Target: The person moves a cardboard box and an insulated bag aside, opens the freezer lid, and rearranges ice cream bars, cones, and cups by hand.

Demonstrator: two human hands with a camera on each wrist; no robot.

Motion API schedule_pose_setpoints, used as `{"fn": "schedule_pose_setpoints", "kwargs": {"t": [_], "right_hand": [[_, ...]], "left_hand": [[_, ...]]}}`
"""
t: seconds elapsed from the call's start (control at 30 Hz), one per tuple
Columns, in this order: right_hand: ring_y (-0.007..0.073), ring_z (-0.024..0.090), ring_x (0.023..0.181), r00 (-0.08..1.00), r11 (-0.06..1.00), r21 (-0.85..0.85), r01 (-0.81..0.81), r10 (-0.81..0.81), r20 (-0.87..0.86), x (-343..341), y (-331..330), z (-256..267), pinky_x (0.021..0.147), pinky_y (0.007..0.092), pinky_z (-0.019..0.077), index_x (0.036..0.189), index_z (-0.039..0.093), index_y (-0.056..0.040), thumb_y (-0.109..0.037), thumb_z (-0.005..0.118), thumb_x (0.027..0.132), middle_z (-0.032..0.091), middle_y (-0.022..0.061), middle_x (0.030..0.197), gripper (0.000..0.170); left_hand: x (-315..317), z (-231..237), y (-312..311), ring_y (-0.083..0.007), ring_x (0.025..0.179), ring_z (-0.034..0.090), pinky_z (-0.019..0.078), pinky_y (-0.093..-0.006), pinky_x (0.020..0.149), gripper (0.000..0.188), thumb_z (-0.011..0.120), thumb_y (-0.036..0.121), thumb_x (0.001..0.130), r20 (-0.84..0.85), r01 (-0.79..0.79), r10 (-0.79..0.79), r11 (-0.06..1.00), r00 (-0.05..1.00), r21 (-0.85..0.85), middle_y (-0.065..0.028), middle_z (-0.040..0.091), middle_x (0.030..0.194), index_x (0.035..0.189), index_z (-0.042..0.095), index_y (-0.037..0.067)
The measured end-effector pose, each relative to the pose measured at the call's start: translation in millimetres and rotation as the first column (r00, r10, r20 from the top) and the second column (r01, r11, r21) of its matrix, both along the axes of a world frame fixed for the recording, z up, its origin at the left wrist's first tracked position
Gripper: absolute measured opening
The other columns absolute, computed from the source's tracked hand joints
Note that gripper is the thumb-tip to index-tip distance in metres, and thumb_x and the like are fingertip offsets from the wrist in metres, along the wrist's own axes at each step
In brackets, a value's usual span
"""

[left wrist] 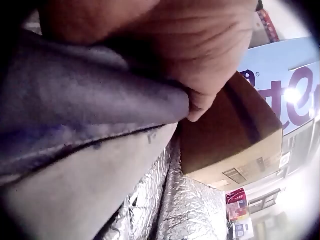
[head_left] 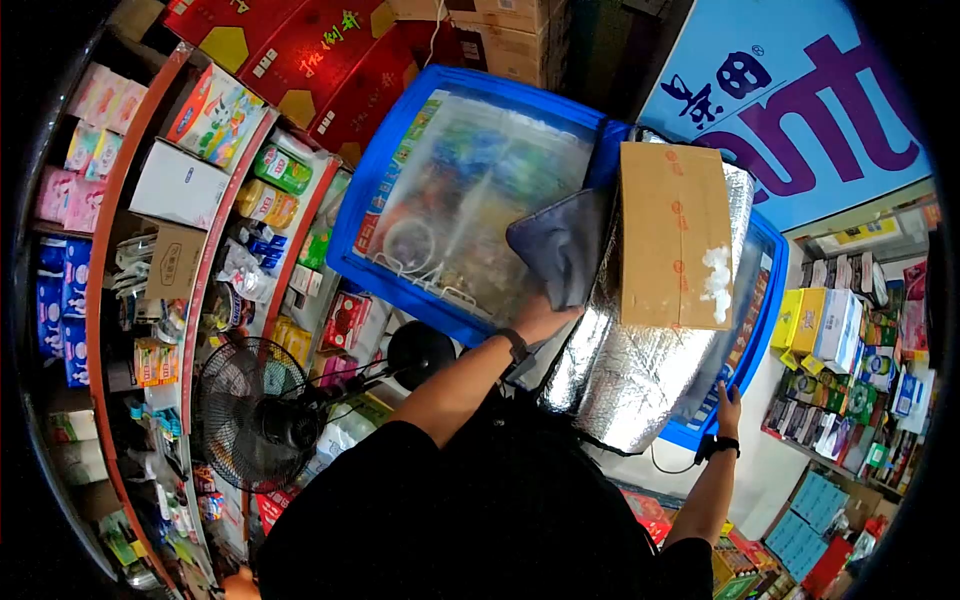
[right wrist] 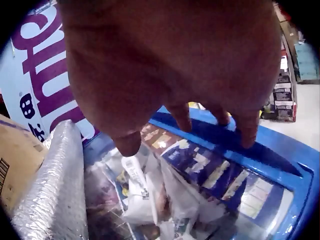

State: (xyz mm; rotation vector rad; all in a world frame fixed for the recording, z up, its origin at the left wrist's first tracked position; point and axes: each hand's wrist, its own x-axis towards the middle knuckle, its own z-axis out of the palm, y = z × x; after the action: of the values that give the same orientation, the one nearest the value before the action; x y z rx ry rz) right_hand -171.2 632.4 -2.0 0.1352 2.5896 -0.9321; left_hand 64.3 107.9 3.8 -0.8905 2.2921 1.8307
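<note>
My left hand grips a grey-blue cloth over the glass top of a blue-framed chest freezer. Up close in the left wrist view, the cloth bunches under the curled fingers. At the freezer's right end, my right hand rests by the blue rim. Its fingers reach down loosely over that rim in the right wrist view, around nothing. White packages show through the glass below. Silver foil insulation lies across the freezer's middle, with a cardboard box on it.
Shelves of packaged goods line the left side, with a black fan in front. Cartons stand behind the freezer. A blue sign with purple letters rises at the back right, and stacked goods fill shelves at right.
</note>
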Motion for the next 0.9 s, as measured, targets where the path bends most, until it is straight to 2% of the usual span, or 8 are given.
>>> {"fn": "schedule_pose_setpoints", "kwargs": {"t": [0.13, 0.23, 0.27, 0.33, 0.43, 0.7, 0.77, 0.9], "right_hand": [[0.037, 0.06, 0.124, 0.967, 0.962, 0.229, -0.148, 0.189, -0.168, -14.5, -11.6, -44.6, 0.109, 0.0434, 0.0449, 0.141, 0.055, 0.0096, -0.056, 0.074, 0.091, 0.064, 0.0285, 0.131, 0.085], [0.0261, 0.06, 0.119, 0.982, 0.956, -0.226, -0.186, 0.173, -0.076, 28.9, -114.6, 18.8, 0.105, 0.0379, 0.0454, 0.138, 0.055, 0.0069, -0.045, 0.068, 0.1, 0.065, 0.0178, 0.131, 0.066], [0.0213, 0.059, 0.118, 0.978, 0.877, -0.474, -0.082, 0.162, 0.131, 38.2, -140.3, 30.8, 0.102, 0.0355, 0.0465, 0.141, 0.052, 0.0055, -0.045, 0.068, 0.1, 0.063, 0.0148, 0.134, 0.067], [0.0207, 0.064, 0.104, 0.999, 0.95, -0.31, -0.048, 0.046, -0.013, 56.6, -176.6, 35.4, 0.088, 0.0333, 0.053, 0.135, 0.052, 0.0024, -0.032, 0.078, 0.096, 0.067, 0.0157, 0.12, 0.058], [0.0239, 0.065, 0.108, 0.988, 0.796, -0.586, 0.149, -0.1, 0.116, 60.5, -188.0, 45.6, 0.095, 0.0372, 0.053, 0.134, 0.051, 0.0044, -0.016, 0.084, 0.09, 0.067, 0.0164, 0.124, 0.059], [0.0132, 0.066, 0.088, 0.986, 0.816, -0.556, 0.159, -0.106, 0.126, 114.3, -238.0, 10.8, 0.078, 0.0289, 0.0558, 0.13, 0.054, -0.0009, -0.005, 0.075, 0.094, 0.07, 0.0042, 0.102, 0.042], [0.0112, 0.063, 0.084, 0.987, 0.79, -0.593, 0.157, -0.11, 0.115, 132.6, -275.4, 18.8, 0.076, 0.0281, 0.0541, 0.127, 0.058, -0.0017, -0.007, 0.076, 0.094, 0.067, 0.0011, 0.099, 0.038], [0.0262, 0.07, 0.107, 0.993, 0.928, -0.359, -0.101, 0.072, -0.093, 143.1, -337.2, 47.1, 0.094, 0.0386, 0.054, 0.14, 0.055, -0.003, -0.034, 0.083, 0.089, 0.072, 0.0172, 0.121, 0.066]], "left_hand": [[0.2, -4.8, -14.0, -0.0296, 0.127, 0.059, 0.045, -0.0406, 0.108, 0.081, 0.067, 0.064, 0.093, 0.147, -0.141, 0.097, 0.934, 0.984, 0.328, -0.0146, 0.062, 0.141, 0.146, 0.057, 0.002], [-8.2, -17.9, -34.9, -0.0265, 0.124, 0.062, 0.0493, -0.0365, 0.103, 0.084, 0.077, 0.06, 0.086, 0.16, -0.244, 0.193, 0.868, 0.968, 0.431, -0.0154, 0.068, 0.131, 0.135, 0.062, -0.007], [-15.6, 76.3, -32.3, -0.0269, 0.123, 0.063, 0.0488, -0.0365, 0.103, 0.075, 0.079, 0.051, 0.087, 0.25, -0.251, 0.172, 0.908, 0.953, 0.334, -0.0156, 0.069, 0.13, 0.135, 0.063, -0.005], [-26.8, 43.6, -29.1, -0.0272, 0.121, 0.063, 0.0483, -0.0368, 0.103, 0.068, 0.079, 0.043, 0.087, 0.16, -0.093, 0.043, 0.945, 0.986, 0.315, -0.0162, 0.069, 0.131, 0.134, 0.063, -0.004], [-37.9, 34.1, -29.3, -0.027, 0.118, 0.064, 0.0477, -0.0379, 0.103, 0.055, 0.076, 0.028, 0.086, -0.008, -0.02, 0.023, 0.969, 1.0, 0.248, -0.0155, 0.071, 0.128, 0.13, 0.065, -0.003], [-8.0, -5.4, -110.9, -0.0252, 0.102, 0.066, 0.052, -0.0396, 0.089, 0.042, 0.08, 0.022, 0.085, -0.143, -0.187, 0.252, 0.915, 0.957, 0.358, -0.0088, 0.073, 0.11, 0.118, 0.069, -0.003], [13.7, 22.2, -148.0, -0.0236, 0.097, 0.068, 0.0523, -0.037, 0.089, 0.029, 0.078, 0.02, 0.087, -0.142, -0.063, 0.106, 0.959, 0.984, 0.276, -0.0072, 0.074, 0.111, 0.109, 0.076, 0.0], [46.6, 47.9, -198.0, -0.0244, 0.103, 0.068, 0.0527, -0.0363, 0.091, 0.03, 0.077, 0.009, 0.084, -0.046, -0.285, 0.307, 0.92, 0.95, 0.269, -0.011, 0.074, 0.112, 0.109, 0.073, -0.006]]}}
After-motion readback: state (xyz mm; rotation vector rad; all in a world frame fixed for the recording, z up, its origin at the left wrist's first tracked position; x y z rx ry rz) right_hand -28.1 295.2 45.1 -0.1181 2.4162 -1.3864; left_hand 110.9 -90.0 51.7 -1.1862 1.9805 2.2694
